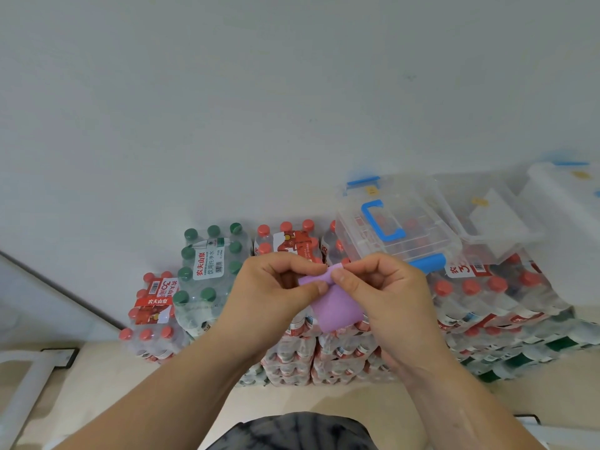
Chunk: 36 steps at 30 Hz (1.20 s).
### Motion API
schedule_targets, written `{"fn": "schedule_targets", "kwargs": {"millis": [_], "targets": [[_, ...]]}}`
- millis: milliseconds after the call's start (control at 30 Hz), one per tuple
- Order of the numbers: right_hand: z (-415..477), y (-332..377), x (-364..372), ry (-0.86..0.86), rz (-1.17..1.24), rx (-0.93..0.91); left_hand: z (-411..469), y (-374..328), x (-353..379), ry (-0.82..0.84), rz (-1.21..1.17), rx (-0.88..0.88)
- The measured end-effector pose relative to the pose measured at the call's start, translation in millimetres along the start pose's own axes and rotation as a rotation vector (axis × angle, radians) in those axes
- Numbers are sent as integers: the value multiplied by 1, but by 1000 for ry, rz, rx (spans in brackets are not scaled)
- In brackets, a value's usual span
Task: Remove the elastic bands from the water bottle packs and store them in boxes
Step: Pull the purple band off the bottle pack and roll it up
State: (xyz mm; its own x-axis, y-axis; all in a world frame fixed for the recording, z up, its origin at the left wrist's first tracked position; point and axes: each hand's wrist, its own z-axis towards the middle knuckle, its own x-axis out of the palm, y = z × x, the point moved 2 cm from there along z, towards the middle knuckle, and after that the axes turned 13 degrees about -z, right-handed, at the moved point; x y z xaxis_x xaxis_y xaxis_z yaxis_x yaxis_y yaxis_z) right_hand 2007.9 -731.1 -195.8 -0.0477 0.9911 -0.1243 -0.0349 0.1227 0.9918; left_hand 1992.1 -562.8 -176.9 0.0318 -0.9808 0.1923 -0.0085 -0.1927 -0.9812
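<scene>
Left hand [276,287] and right hand [386,287] each pinch the top edge of a wide lilac fabric elastic band [337,308], held in the air. Beyond: shrink-wrapped water bottle packs [480,297], red and green caps, stacked on the floor [292,397]. Clear plastic box with blue handle [396,222] sits atop the packs' far right side.

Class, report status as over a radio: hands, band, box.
Left hand and right hand both pinch the purple band. Band held above the packs. Lid on the box behind looks shut.
</scene>
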Motion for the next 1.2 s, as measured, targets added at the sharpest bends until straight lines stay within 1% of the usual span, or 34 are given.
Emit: {"fn": "schedule_targets", "kwargs": {"millis": [233, 567, 700, 767, 1000, 1100, 1200], "targets": [[1, 0, -1, -5, 50, -1, -1, 0, 4, -2, -105, -100], [-1, -3, -1, -6, 33, -10, -2, 1, 3, -14, -38, -45], [-1, -6, -3, -17, 35, -28, -5, 2, 5, 0, -127, -105], [-1, -7, -5, -18, 29, -38, -5, 3, 6, 0, -126, -136], [-4, -5, -4, -17, 33, -67, -4, 5, 4, -15, -148, -104], [-3, -5, -5, -21, 7, -53, -3, 5, 5, -20, -114, -82], [-2, -6, -6, -9, -23, -87, -2, 7, 3, -29, -106, -94]]}}
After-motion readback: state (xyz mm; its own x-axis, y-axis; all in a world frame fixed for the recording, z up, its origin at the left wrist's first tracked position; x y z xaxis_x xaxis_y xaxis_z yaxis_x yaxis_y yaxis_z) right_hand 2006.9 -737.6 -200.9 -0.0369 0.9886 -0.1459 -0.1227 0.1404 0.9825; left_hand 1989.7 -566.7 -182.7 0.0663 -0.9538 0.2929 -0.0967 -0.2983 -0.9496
